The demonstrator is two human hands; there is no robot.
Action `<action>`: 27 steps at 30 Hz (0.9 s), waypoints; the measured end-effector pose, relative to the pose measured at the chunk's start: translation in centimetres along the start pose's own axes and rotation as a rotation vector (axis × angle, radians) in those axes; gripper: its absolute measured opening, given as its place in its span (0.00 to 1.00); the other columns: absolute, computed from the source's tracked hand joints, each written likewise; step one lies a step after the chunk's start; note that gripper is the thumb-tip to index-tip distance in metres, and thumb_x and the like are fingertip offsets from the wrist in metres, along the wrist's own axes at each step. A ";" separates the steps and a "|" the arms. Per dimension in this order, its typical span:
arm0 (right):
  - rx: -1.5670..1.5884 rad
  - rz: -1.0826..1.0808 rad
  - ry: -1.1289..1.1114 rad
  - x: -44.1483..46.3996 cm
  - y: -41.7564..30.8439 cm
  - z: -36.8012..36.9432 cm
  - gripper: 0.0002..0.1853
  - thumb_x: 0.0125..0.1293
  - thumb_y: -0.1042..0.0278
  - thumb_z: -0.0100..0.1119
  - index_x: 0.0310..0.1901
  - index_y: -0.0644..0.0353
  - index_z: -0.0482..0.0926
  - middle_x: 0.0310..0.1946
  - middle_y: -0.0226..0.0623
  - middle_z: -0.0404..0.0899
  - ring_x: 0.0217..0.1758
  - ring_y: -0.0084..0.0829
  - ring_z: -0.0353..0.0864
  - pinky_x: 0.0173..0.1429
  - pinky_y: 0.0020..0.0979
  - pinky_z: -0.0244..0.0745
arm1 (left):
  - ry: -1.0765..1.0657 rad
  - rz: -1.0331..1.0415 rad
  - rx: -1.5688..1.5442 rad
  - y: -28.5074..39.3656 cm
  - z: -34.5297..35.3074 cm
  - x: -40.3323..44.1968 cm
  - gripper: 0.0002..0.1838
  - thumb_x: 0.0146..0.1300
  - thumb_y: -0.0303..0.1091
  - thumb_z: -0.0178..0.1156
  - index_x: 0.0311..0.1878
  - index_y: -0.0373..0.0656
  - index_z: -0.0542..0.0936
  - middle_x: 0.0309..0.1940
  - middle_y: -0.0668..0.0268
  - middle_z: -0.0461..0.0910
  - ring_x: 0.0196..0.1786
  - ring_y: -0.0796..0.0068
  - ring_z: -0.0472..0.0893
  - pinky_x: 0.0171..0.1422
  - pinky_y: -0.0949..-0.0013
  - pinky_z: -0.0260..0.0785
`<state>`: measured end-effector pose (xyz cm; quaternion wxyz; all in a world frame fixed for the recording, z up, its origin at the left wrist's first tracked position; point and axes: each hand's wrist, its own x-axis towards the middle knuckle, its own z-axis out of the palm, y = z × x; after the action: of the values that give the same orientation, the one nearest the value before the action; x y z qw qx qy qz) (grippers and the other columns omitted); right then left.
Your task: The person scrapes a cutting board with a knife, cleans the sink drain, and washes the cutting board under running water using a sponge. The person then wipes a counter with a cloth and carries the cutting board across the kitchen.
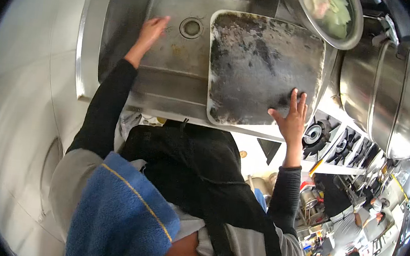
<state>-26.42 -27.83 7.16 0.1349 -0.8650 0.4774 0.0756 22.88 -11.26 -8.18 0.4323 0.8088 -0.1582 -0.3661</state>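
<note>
A dark, scorched rectangular tray [265, 69] with a pale rim lies over the right part of the steel sink [177, 7]. My right hand [292, 119] is on the tray's near right corner area, fingers spread and holding nothing. Over the sink basin, left of the round drain [191, 28], is my left hand [153, 30]. Its fingers point toward the drain and look slightly blurred, so whether they hold anything is unclear. Past the tray's far right corner, a metal bowl [354, 36] holds pale green leafy pieces.
Large steel pots [385, 96] stand at the right, beyond a stove with burners [315, 133]. A blue towel [122, 214] hangs over my left shoulder. In the lower right background, co-workers [348, 228] are among shelves and kitchenware. A white wall [26, 86] is at the left.
</note>
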 end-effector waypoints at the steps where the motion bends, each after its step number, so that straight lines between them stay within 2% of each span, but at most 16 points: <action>1: -0.022 -0.014 0.012 -0.3 0.2 -0.1 0.57 0.47 0.32 0.73 0.78 0.44 0.58 0.78 0.54 0.53 0.75 0.69 0.56 0.73 0.56 0.64 | 0.124 0.018 -0.052 0.9 -1.7 -3.7 0.23 0.70 0.52 0.61 0.31 0.39 0.78 0.24 0.74 0.69 0.28 0.84 0.66 0.33 0.69 0.63; 4: -0.093 -0.106 0.054 -0.5 1.5 -0.2 0.55 0.49 0.31 0.71 0.77 0.44 0.60 0.76 0.55 0.56 0.73 0.69 0.59 0.71 0.56 0.66 | 0.281 0.033 0.071 2.3 -7.0 -16.9 0.25 0.71 0.51 0.60 0.25 0.40 0.74 0.21 0.75 0.70 0.27 0.81 0.65 0.31 0.67 0.60; 5: -0.098 -0.180 0.103 -0.3 2.9 0.2 0.51 0.51 0.33 0.71 0.75 0.46 0.64 0.74 0.54 0.60 0.72 0.65 0.62 0.70 0.54 0.67 | 0.310 0.014 0.116 -0.1 -8.6 -20.8 0.25 0.71 0.50 0.60 0.26 0.38 0.75 0.20 0.75 0.70 0.26 0.79 0.65 0.31 0.66 0.60; 7: -0.002 -0.265 0.144 0.2 5.6 0.9 0.45 0.55 0.35 0.70 0.70 0.51 0.70 0.72 0.55 0.63 0.72 0.60 0.65 0.70 0.50 0.68 | 0.476 0.267 0.385 -6.6 -9.7 -28.0 0.23 0.71 0.48 0.60 0.29 0.35 0.78 0.20 0.69 0.72 0.27 0.77 0.66 0.33 0.64 0.63; 9: 0.316 -0.152 0.119 0.2 7.1 0.1 0.40 0.59 0.39 0.70 0.65 0.60 0.75 0.69 0.56 0.68 0.70 0.55 0.69 0.70 0.45 0.69 | 0.614 0.319 0.324 -10.1 -8.2 -33.9 0.18 0.71 0.42 0.58 0.35 0.34 0.81 0.23 0.62 0.78 0.29 0.69 0.74 0.37 0.61 0.68; 11: 0.356 -0.074 0.279 -0.4 8.8 -1.4 0.37 0.62 0.43 0.69 0.61 0.68 0.77 0.62 0.58 0.75 0.66 0.53 0.75 0.68 0.44 0.71 | 0.460 -0.246 0.834 -14.9 -8.4 -36.7 0.14 0.71 0.36 0.56 0.45 0.36 0.84 0.32 0.56 0.85 0.39 0.57 0.84 0.48 0.58 0.73; 13: 0.344 0.033 0.368 -0.7 11.8 -0.8 0.36 0.61 0.42 0.68 0.59 0.68 0.78 0.59 0.57 0.78 0.61 0.54 0.79 0.64 0.45 0.74 | 0.616 0.450 1.254 -21.1 -9.0 -38.5 0.14 0.71 0.31 0.54 0.54 0.38 0.83 0.41 0.55 0.86 0.49 0.48 0.84 0.58 0.55 0.74; 15: 0.456 0.200 0.190 -0.7 14.6 0.5 0.37 0.60 0.39 0.68 0.59 0.66 0.78 0.52 0.56 0.82 0.57 0.54 0.81 0.61 0.45 0.76 | 0.511 0.545 0.886 -14.9 -6.8 -37.8 0.15 0.72 0.30 0.55 0.58 0.40 0.81 0.46 0.57 0.86 0.52 0.53 0.84 0.61 0.58 0.73; 16: 0.446 0.182 0.155 -1.0 15.1 1.0 0.37 0.60 0.39 0.67 0.60 0.64 0.78 0.49 0.56 0.83 0.56 0.54 0.82 0.60 0.45 0.76 | 0.452 0.574 0.704 -11.6 -5.2 -38.3 0.16 0.73 0.30 0.55 0.61 0.40 0.80 0.49 0.58 0.85 0.54 0.55 0.84 0.62 0.59 0.73; 18: 0.412 0.186 0.062 -0.6 15.3 1.2 0.34 0.62 0.42 0.66 0.61 0.61 0.77 0.45 0.56 0.85 0.54 0.54 0.83 0.58 0.47 0.76 | 0.218 0.416 0.272 -6.2 -0.7 -35.1 0.18 0.74 0.31 0.56 0.64 0.40 0.77 0.53 0.59 0.84 0.56 0.65 0.83 0.61 0.64 0.74; 20: 0.447 0.130 0.186 -0.5 14.8 1.7 0.33 0.61 0.46 0.68 0.60 0.63 0.77 0.43 0.56 0.85 0.52 0.56 0.83 0.57 0.48 0.76 | 0.197 0.556 0.269 0.0 6.0 -31.9 0.20 0.74 0.35 0.58 0.66 0.39 0.75 0.53 0.60 0.84 0.57 0.72 0.81 0.59 0.69 0.74; 21: 0.478 0.145 0.191 -0.6 14.7 1.9 0.33 0.60 0.46 0.69 0.59 0.63 0.77 0.44 0.57 0.84 0.53 0.57 0.82 0.58 0.49 0.76 | 0.119 0.511 0.153 1.4 9.0 -30.0 0.28 0.74 0.44 0.58 0.71 0.39 0.70 0.49 0.59 0.85 0.56 0.68 0.82 0.61 0.64 0.73; 23: 0.413 0.033 0.257 -1.0 14.7 2.7 0.33 0.59 0.46 0.70 0.58 0.65 0.78 0.44 0.58 0.83 0.54 0.59 0.80 0.60 0.49 0.74 | 0.036 0.193 0.257 3.3 13.4 -26.5 0.36 0.74 0.53 0.56 0.76 0.42 0.61 0.58 0.54 0.79 0.62 0.61 0.78 0.66 0.60 0.68; 24: 0.375 -0.028 0.294 -1.2 14.4 3.2 0.33 0.59 0.46 0.70 0.57 0.65 0.78 0.45 0.58 0.83 0.55 0.60 0.78 0.60 0.48 0.74 | 0.029 0.164 0.227 2.8 13.5 -25.1 0.37 0.74 0.55 0.54 0.76 0.43 0.59 0.62 0.52 0.76 0.64 0.59 0.75 0.68 0.58 0.66; 25: 0.273 -0.055 0.513 -2.2 13.5 3.7 0.31 0.59 0.47 0.70 0.53 0.68 0.80 0.46 0.61 0.81 0.57 0.61 0.75 0.63 0.48 0.71 | 0.020 0.133 0.198 2.5 13.8 -24.0 0.39 0.73 0.58 0.53 0.77 0.44 0.57 0.65 0.50 0.72 0.67 0.56 0.73 0.69 0.56 0.64; 27: 0.345 0.023 0.508 -3.1 13.3 3.5 0.30 0.60 0.44 0.70 0.45 0.69 0.83 0.37 0.58 0.83 0.58 0.54 0.76 0.60 0.47 0.72 | 0.037 0.091 0.122 3.1 13.3 -23.4 0.39 0.73 0.61 0.52 0.77 0.46 0.56 0.70 0.49 0.66 0.70 0.53 0.68 0.71 0.54 0.61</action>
<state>-39.33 -31.00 2.53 0.1552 -0.8149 0.5116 -0.2239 -2.60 -7.39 0.20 0.4011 0.8322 -0.2089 -0.3209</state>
